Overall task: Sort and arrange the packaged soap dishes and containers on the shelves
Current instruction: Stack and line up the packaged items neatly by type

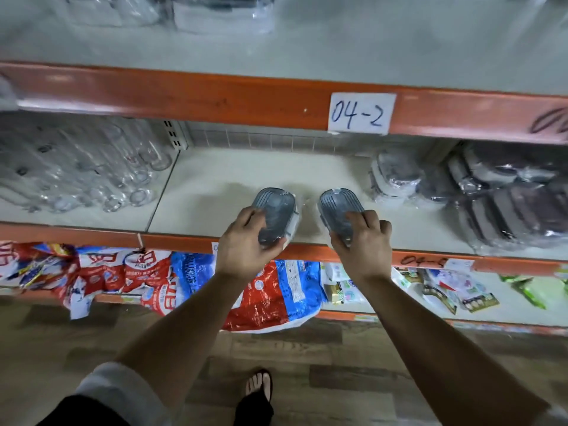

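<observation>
Two grey oval soap dishes in clear plastic wrap lie side by side at the front of the middle shelf (215, 179). My left hand (246, 244) grips the near end of the left soap dish (276, 207), fingers over the top and thumb underneath. The right soap dish (338, 204) is held the same way by my right hand (362, 244). A narrow gap separates the two dishes. Their near ends overhang the orange shelf edge (172, 241).
Wrapped grey and dark containers (504, 195) are piled on the shelf's right side. Clear glass jars (92, 176) fill the left side. An orange beam carries a paper label "04-2" (361, 113). Red and blue bags (270, 293) hang over the lower shelf. My foot (261, 385) stands on the wood floor.
</observation>
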Demonstrator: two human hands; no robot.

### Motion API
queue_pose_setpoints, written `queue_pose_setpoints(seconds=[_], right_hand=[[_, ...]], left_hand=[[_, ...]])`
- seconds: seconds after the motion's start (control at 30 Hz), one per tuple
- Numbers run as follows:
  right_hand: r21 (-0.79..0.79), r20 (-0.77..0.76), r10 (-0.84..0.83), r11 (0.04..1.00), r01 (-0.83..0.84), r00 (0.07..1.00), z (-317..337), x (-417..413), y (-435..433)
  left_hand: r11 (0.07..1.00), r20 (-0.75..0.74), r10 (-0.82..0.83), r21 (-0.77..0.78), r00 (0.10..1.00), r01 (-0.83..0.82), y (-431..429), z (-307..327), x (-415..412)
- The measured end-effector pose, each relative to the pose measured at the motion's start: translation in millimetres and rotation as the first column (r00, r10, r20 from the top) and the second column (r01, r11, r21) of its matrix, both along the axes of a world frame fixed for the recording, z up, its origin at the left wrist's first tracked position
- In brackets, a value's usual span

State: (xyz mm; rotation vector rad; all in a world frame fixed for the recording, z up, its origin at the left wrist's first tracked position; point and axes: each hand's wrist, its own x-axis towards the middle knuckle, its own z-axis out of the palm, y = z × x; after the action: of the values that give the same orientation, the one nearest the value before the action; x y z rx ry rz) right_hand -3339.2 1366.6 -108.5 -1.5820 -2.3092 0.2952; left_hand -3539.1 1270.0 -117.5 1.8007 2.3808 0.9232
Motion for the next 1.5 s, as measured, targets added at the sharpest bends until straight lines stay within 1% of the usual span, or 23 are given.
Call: queue_pose_setpoints(seconds=[0.1, 0.2, 0.3, 0.4, 0.53, 0.6, 0.7, 0.77, 0.9, 1.07, 1.2, 1.3, 1.37, 1.5], right_hand=[[0.015, 0.001, 0.009, 1.0, -0.009, 1.0, 33, 23, -27], [0.016, -0.06, -0.011, 1.0, 0.012, 0.998, 62, 42, -55], [0.014, -0.102, -0.017, 1.0, 0.018, 0.995, 86, 58, -82], [0.052, -0.203, 0.028, 0.998, -0.018, 0.979, 107, 70, -103], [0.134, -0.362, 0.072, 0.991, -0.025, 0.929, 135, 83, -118], [0.167, -0.402, 0.082, 0.986, -0.015, 0.912, 151, 87, -120], [0.215, -0.44, 0.099, 0.977, -0.003, 0.893, 177, 87, -114], [0.234, -0.479, 0.105, 0.972, 0.011, 0.872, 195, 84, -108], [0.219, -0.539, 0.099, 0.975, 0.026, 0.837, 227, 78, -90], [0.279, -0.51, 0.188, 0.959, -0.045, 0.839, 251, 66, -74], [0.345, -0.51, 0.226, 0.938, -0.044, 0.83, 259, 48, -68], [0.383, -0.438, 0.203, 0.923, -0.022, 0.876, 265, 30, -59], [0.376, -0.383, 0.195, 0.926, -0.04, 0.903, 267, 20, -52], [0.351, -0.291, 0.202, 0.932, -0.092, 0.935, 267, 5, -33]], left_hand=[[0.999, -0.015, -0.035, 0.02, 0.999, 0.035, -30, 34, 14], [0.997, -0.039, -0.053, 0.057, 0.998, 0.055, -57, 64, 27], [0.991, -0.017, -0.07, 0.109, 0.997, 0.071, -81, 93, 40], [0.976, -0.05, -0.118, 0.176, 0.992, 0.125, -98, 122, 47], [0.928, -0.157, -0.235, 0.256, 0.959, 0.269, -111, 161, 47], [0.912, -0.192, -0.238, 0.294, 0.952, 0.287, -113, 183, 42], [0.899, -0.221, -0.216, 0.336, 0.951, 0.282, -108, 211, 30], [0.908, -0.183, -0.182, 0.345, 0.966, 0.237, -103, 228, 19], [0.927, -0.128, -0.106, 0.345, 0.986, 0.145, -89, 251, -11], [0.934, -0.105, -0.078, 0.34, 0.991, 0.11, -69, 265, -47], [0.941, -0.124, -0.111, 0.307, 0.986, 0.145, -50, 272, -67], [0.953, -0.116, -0.116, 0.267, 0.986, 0.143, -35, 275, -79], [0.961, -0.078, -0.146, 0.225, 0.986, 0.16, -27, 274, -86], [0.972, -0.069, -0.199, 0.114, 0.978, 0.206, -19, 277, -96]])
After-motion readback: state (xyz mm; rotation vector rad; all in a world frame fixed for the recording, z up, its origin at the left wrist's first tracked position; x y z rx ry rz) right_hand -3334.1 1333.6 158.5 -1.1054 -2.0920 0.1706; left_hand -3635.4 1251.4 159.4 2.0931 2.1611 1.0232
